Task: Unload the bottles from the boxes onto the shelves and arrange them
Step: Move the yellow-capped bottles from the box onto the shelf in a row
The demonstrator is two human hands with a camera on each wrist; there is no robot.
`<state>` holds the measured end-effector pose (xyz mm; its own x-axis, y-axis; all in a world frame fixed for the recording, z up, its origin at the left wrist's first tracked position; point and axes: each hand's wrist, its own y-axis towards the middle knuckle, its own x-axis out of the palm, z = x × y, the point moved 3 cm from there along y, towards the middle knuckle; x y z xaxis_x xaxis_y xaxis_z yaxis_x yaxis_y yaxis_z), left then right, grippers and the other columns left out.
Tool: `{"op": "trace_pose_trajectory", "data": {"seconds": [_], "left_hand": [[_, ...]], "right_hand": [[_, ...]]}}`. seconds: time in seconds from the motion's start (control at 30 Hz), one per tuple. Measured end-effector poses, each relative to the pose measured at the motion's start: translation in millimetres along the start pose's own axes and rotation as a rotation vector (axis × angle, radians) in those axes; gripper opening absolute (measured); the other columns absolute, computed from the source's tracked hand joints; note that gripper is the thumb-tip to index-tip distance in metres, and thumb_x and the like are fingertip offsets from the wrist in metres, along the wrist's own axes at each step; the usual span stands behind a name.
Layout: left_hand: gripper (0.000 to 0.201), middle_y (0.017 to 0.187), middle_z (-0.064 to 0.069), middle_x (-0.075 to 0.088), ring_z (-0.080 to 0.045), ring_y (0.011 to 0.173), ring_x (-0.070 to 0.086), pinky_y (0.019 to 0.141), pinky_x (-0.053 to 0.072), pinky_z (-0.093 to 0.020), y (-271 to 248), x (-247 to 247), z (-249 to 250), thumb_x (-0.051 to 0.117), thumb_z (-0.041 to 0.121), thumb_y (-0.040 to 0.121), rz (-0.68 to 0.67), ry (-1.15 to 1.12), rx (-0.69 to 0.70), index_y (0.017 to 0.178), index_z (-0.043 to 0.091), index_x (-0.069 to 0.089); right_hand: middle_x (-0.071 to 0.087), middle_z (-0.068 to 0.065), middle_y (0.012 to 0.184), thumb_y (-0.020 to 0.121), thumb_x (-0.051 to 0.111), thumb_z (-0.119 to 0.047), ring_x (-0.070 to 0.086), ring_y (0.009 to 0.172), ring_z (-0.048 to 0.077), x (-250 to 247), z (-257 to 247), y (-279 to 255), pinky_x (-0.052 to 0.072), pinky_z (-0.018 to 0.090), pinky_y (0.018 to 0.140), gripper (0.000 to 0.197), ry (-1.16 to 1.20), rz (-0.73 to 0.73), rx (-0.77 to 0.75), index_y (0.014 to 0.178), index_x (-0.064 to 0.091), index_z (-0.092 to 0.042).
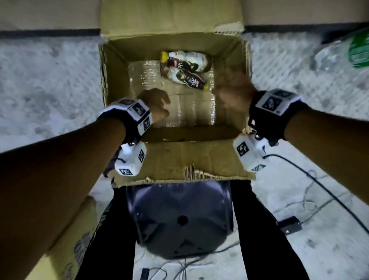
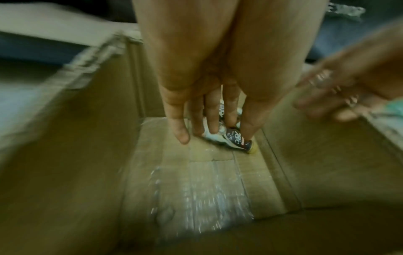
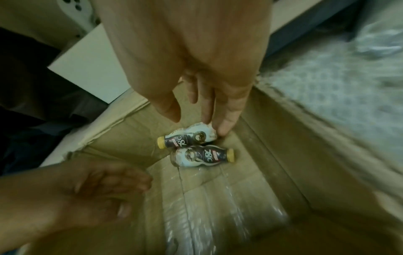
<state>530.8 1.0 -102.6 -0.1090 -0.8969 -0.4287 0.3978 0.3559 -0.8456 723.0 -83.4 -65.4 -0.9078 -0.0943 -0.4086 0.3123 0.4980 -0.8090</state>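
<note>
the open cardboard box sits on the floor between the person's legs, flaps folded out, bottom lined with shiny tape. it is nearly unloaded: only two bottles are seen inside, both lying on their sides at the far end, touching each other, caps pointing opposite ways. a second carton is beside the left leg; whether it holds anything cannot be told. no shelf is in view.

both arms are reached over the near rim into the box. step judged in hand: approach for picking the last two bottles, nothing gripped yet.

left hand is above the box floor on the near-left side, short of the bottles; fingers are extended and slightly spread in the wrist view, holding nothing. right hand is blurred in the head view; in its wrist view the fingers are straight and apart, tips hanging over the far bottle, contact not confirmed.

the near bottle lies with its yellow cap toward the right wall.

next move as judged: each hand is to be lowered further, one bottle taken per hand, fingers wrapped round the waisted body rather than the cap. since the bottles touch, one may be rolled when the other is lifted. a lift clear of the box walls is then needed before transfer to the shelves.
</note>
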Motion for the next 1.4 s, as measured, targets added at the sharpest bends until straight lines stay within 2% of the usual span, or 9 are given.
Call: {"op": "trace_pose_trajectory", "data": {"seconds": [0.1,0.3,0.43,0.67,0.93,1.03,1.13,1.3,1.4], "left_hand": [[0.061,0.138,-0.013,0.050,-0.031,0.121,0.053,0.093,0.046,-0.036,57.0,1.4,20.4,0.067,0.013,0.085,0.016,0.161,0.109,0.140,0.016,0.043],[0.062,0.154,-0.017,0.026,-0.035,0.138,0.032,0.110,0.028,-0.048,119.9,32.1,33.2,0.049,0.018,0.095,0.062,0.559,0.209,0.150,0.007,0.023],[0.085,0.147,-0.015,0.035,-0.033,0.137,0.030,0.110,0.021,-0.053,135.9,40.1,35.8,0.001,0.046,0.076,0.171,0.603,0.264,0.145,0.011,0.035],[0.047,0.142,-0.012,0.038,-0.035,0.135,0.030,0.106,0.029,-0.055,128.1,39.7,24.8,0.050,0.026,0.093,0.083,0.757,0.222,0.137,0.011,0.048],[0.038,0.076,-0.008,0.068,-0.024,0.064,0.064,0.063,0.055,-0.033,99.0,27.7,-40.6,0.074,0.052,0.059,-0.130,0.178,-0.123,0.070,0.017,0.062],[0.053,0.082,-0.007,0.068,-0.025,0.070,0.063,0.067,0.052,-0.032,54.2,13.2,-40.8,0.066,0.072,0.051,-0.082,-0.108,-0.228,0.068,0.023,0.058],[0.051,0.092,-0.013,0.071,-0.030,0.082,0.070,0.076,0.059,-0.041,-2.1,6.3,-20.8,0.077,0.056,0.063,-0.098,-0.535,-0.286,0.090,0.014,0.069],[0.044,0.099,-0.002,0.074,-0.027,0.099,0.068,0.093,0.052,-0.051,-94.1,-15.0,24.6,0.083,0.045,0.058,-0.052,-1.026,-0.203,0.095,0.023,0.072],[0.065,0.099,0.001,0.075,-0.025,0.099,0.069,0.094,0.051,-0.050,-137.8,-23.8,43.5,0.086,0.057,0.043,-0.022,-1.103,-0.191,0.098,0.026,0.073]], "right_hand": [[0.062,0.003,0.117,0.087,0.064,-0.017,0.059,0.109,0.019,5.4,-19.2,62.8,0.045,0.019,0.080,0.048,-0.135,0.066,-0.112,0.133,0.051,-0.012],[0.045,0.014,0.142,0.084,0.065,-0.018,0.044,0.130,0.034,41.8,-14.7,138.0,0.040,0.035,0.103,0.067,-0.519,0.025,-0.257,0.143,0.035,-0.015],[0.024,0.018,0.147,0.085,0.062,-0.017,0.030,0.130,0.042,59.3,-9.3,154.7,0.033,0.045,0.104,0.060,-0.765,0.094,-0.259,0.138,0.034,-0.012],[0.040,0.021,0.145,0.089,0.066,-0.023,0.043,0.132,0.037,61.4,-2.0,154.1,0.038,0.041,0.104,0.065,-0.597,-0.039,-0.178,0.144,0.035,-0.005],[0.050,0.010,0.106,0.096,0.057,-0.014,0.051,0.094,0.024,62.9,28.3,88.9,0.033,0.019,0.052,0.041,-0.549,-0.482,0.169,0.133,0.049,0.002],[0.051,0.007,0.098,0.087,0.070,-0.023,0.053,0.090,0.024,48.2,22.4,54.6,0.044,0.023,0.070,0.031,-0.437,-0.439,0.168,0.112,0.059,-0.007],[0.064,0.007,0.089,0.073,0.082,-0.027,0.061,0.083,0.021,36.5,7.0,17.7,0.053,0.034,0.072,0.032,-0.197,-0.447,0.219,0.097,0.069,-0.010],[0.070,0.005,0.114,0.072,0.076,-0.005,0.062,0.110,0.021,6.2,-26.9,-72.5,0.051,0.035,0.083,0.043,0.225,-0.448,0.201,0.113,0.065,-0.014],[0.071,-0.003,0.114,0.073,0.077,-0.025,0.065,0.110,0.019,-15.6,-42.0,-126.2,0.046,0.046,0.100,0.046,0.303,-0.409,0.074,0.117,0.064,-0.022]]}}
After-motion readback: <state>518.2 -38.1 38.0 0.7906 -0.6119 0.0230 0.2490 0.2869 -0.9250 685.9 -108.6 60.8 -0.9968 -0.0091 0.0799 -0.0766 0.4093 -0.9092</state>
